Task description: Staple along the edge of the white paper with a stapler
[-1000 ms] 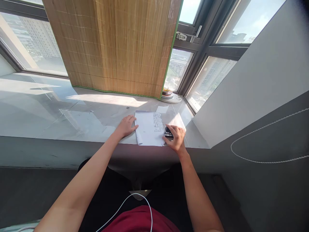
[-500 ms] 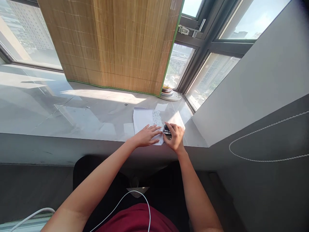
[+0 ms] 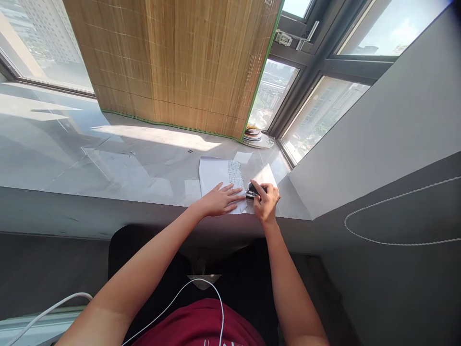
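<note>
White paper with a printed or written strip along its right part lies near the front edge of the sill. My left hand rests flat on its lower part, fingers spread and pointing right. Just right of the paper, my right hand is closed around a small black stapler-like tool, whose front end is at the paper's right edge. My fingers hide the tool's rear part.
A pale stone sill carries a tiny dark piece and a stack of plates in the window corner. A bamboo blind hangs behind. White cable crosses my lap.
My right hand has moved slightly right, its thumb no longer at the paper's edge, and the black tool is more exposed. My left hand stays on the paper. The whole view has shifted a little.
</note>
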Demonstrator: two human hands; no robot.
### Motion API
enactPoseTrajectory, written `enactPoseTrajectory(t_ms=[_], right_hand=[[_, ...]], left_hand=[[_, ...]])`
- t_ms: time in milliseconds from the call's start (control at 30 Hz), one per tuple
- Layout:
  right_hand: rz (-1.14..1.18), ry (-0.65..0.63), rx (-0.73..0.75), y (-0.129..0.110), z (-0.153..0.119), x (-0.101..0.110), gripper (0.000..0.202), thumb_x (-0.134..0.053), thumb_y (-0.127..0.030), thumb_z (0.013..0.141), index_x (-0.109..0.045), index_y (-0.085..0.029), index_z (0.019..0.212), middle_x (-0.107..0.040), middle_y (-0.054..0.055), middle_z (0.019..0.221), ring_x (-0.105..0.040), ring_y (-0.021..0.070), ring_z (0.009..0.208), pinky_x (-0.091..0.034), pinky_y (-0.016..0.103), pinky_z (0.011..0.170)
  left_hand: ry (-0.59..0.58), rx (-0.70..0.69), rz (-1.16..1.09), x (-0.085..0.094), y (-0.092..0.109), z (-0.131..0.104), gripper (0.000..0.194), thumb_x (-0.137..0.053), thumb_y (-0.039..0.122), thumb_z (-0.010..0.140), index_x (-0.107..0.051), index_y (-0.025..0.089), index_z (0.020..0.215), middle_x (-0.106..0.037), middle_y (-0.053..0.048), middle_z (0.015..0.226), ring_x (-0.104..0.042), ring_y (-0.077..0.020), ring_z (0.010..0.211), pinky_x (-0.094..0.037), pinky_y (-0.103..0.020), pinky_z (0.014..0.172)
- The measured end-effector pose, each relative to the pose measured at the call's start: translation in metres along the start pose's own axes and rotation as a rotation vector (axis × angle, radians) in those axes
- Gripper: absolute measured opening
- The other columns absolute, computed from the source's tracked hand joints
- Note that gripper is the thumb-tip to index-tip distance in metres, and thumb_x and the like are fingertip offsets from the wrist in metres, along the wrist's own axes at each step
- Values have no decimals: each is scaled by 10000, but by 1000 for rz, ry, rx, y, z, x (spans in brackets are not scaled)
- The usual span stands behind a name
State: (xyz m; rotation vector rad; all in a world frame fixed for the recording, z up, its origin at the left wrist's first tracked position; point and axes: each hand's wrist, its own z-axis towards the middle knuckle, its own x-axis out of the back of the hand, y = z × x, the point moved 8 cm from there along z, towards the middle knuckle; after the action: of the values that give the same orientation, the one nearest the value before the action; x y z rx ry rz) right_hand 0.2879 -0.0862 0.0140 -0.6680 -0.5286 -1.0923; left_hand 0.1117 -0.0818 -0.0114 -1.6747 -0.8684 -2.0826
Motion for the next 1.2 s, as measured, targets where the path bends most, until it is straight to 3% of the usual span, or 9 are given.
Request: enactPoseTrajectory(t_ms=[300, 400, 467, 533, 633, 767, 1033, 1200], right_hand=[[80, -50, 41, -3, 0, -1, 663, -486, -103, 832, -699, -397, 1387, -620, 69, 1183, -538, 291, 1094, -416, 527, 1043], [94, -44, 42, -3, 0, -1, 652, -481, -111, 855, -684, -387, 1409, -625, 73, 1179, -539, 292, 1092, -431, 528, 1036], [102, -41, 35, -2, 0, -1, 637, -477, -116, 868, -683, -376, 1412, -626, 77, 1172, -540, 289, 1071, -455, 511, 1001], [115, -49, 34, -2, 0, -2, 607, -488, -135, 884, -684, -368, 1410, -627, 77, 1167, -541, 284, 1057, -473, 486, 964], [127, -77, 43, -2, 2, -3, 567, -504, -158, 910, -682, -352, 1412, -638, 74, 1165, -545, 277, 1055, -485, 451, 926], [130, -127, 73, 1, 11, -6, 587, -477, -122, 927, -664, -328, 1443, -662, 78, 1164, -557, 270, 1049, -496, 439, 921], [334, -168, 226, 9, 37, -21, 481, -583, -201, 971, -690, -338, 1419, -725, 67, 1129, -654, 249, 1018, -596, 459, 908], [444, -147, 275, 9, 43, -21, 375, -684, -300, 989, -729, -339, 1360, -757, 53, 1156, -706, 232, 1010, -620, 430, 886]], left_hand=[[83, -2, -71, 8, 3, -1, 491, -508, 438, 1069, -523, 416, 1560, -354, -8, 1739, -332, -321, 1600, -219, -594, 1301], [281, 34, -145, 29, -5, -7, 421, -556, 420, 1045, -630, 321, 1447, -458, -67, 1670, -449, -299, 1518, -352, -523, 1253], [455, 170, -213, 42, -23, -14, 328, -519, 334, 1048, -684, 253, 1319, -622, -102, 1489, -566, -278, 1386, -452, -482, 1179], [533, 351, -244, 43, -44, -21, 285, -515, 263, 1021, -692, 206, 1237, -693, -120, 1336, -619, -279, 1297, -502, -472, 1130], [428, 485, -158, 26, -57, -19, 389, -629, 340, 964, -660, 158, 1307, -625, -177, 1465, -527, -355, 1427, -414, -555, 1219], [277, 479, -66, 9, -52, -12, 550, -581, 458, 1005, -573, 179, 1479, -464, -176, 1652, -351, -401, 1571, -239, -644, 1297], [204, 289, -66, 12, -27, -10, 448, -423, 306, 1085, -560, 360, 1508, -492, -55, 1653, -383, -328, 1571, -193, -746, 1270], [145, 230, -43, 10, -21, -8, 488, -431, 272, 1083, -559, 455, 1518, -462, -20, 1674, -374, -352, 1571, -164, -768, 1263]])
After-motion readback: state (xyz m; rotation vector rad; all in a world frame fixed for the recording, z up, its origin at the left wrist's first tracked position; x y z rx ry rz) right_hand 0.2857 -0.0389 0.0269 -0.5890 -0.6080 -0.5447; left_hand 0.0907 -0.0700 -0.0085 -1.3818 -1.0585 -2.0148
